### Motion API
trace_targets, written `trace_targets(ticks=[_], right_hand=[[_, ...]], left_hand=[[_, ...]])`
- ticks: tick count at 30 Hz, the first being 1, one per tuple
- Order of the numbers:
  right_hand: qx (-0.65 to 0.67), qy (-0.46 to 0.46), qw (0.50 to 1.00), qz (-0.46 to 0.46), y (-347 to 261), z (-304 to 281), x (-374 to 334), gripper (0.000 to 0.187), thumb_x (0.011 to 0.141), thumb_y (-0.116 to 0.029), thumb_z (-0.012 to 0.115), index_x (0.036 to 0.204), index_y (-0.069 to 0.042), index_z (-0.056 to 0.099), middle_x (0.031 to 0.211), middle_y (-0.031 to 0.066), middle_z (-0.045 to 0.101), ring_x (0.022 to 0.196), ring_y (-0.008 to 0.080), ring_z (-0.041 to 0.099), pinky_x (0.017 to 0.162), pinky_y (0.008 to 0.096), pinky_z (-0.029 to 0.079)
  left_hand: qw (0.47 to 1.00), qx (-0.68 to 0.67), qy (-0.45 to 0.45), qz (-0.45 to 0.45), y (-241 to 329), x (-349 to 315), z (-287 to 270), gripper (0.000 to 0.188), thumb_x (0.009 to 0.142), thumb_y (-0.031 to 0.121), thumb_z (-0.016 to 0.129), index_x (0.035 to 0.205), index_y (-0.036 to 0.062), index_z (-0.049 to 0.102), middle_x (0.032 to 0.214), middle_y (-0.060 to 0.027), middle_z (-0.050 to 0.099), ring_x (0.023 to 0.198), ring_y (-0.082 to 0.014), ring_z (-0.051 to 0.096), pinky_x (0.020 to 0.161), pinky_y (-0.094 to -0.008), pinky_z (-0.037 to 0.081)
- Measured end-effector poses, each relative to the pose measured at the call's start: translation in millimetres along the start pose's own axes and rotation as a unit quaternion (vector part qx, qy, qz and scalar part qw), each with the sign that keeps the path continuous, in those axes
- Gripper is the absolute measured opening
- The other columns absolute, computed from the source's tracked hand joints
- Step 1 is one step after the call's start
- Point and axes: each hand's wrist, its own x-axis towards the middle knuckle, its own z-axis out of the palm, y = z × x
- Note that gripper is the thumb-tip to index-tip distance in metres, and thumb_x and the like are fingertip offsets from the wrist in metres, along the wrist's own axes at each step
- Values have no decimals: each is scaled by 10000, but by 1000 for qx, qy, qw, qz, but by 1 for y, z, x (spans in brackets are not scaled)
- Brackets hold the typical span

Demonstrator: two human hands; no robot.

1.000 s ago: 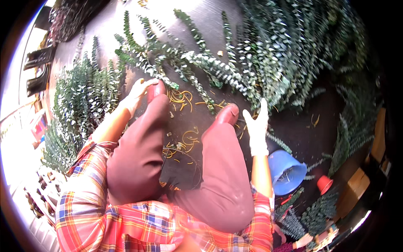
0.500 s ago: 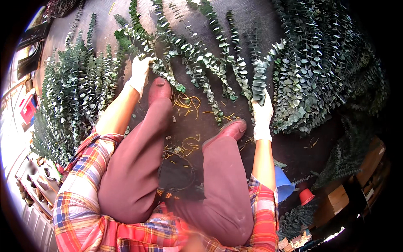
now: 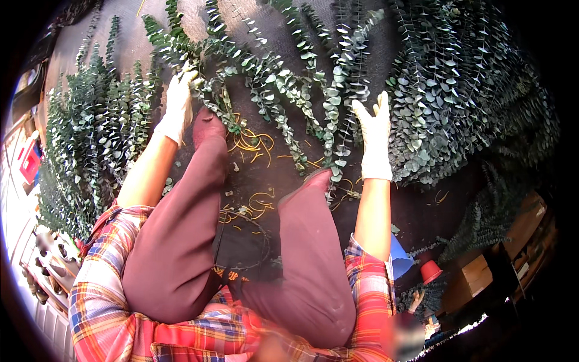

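Long stems of eucalyptus with round grey-green leaves lie fanned over the dark ground before me. My left hand (image 3: 179, 104), in a white glove, has its fingers curled at a leafy eucalyptus stem (image 3: 208, 90) near my left shoe. Leaves partly hide those fingertips. My right hand (image 3: 376, 136), gloved in white too, is empty, thumb and fingers apart. Just left of it lie loose eucalyptus stems (image 3: 335, 99), their lower ends by my right shoe. A big eucalyptus heap (image 3: 446, 96) rises close on its right side.
Another eucalyptus pile (image 3: 99, 133) stands at the left. Yellow bands or strips (image 3: 250, 142) are scattered between my maroon shoes. At lower right are a blue container (image 3: 399, 258), a red bucket (image 3: 430, 271), a cardboard box (image 3: 476, 274) and another person's hand (image 3: 416, 300).
My right hand has let go of the eucalyptus stem it held, which now lies among the others to the left. My left hand stays at its stem. Another person has appeared at lower right.
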Motion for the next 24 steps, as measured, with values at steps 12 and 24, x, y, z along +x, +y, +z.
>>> trace_targets(ticks=[12, 24], right_hand=[[-77, 85, 992, 42, 99, -22, -53, 424, 848, -59, 662, 1265, -24, 590, 1198, 103, 633, 956, 144, 613, 875, 284, 495], [-302, -42, 952, -13, 97, -3, -78, 333, 810, -227, 720, 1101, -68, 684, 957, 69, 710, 828, 174, 667, 766, 317, 511]], left_hand=[[993, -10, -14, 118, 36, -24, 2, 341, 1030, 254, 418, 1294, 73, 537, 1093, -64, 696, 725, -50, 585, 631, -203, 439], [989, -38, -139, 16, 7, -42, 30, 382, 1011, 280, 493, 1295, 28, 528, 1163, -89, 665, 901, -111, 643, 767, -237, 501]])
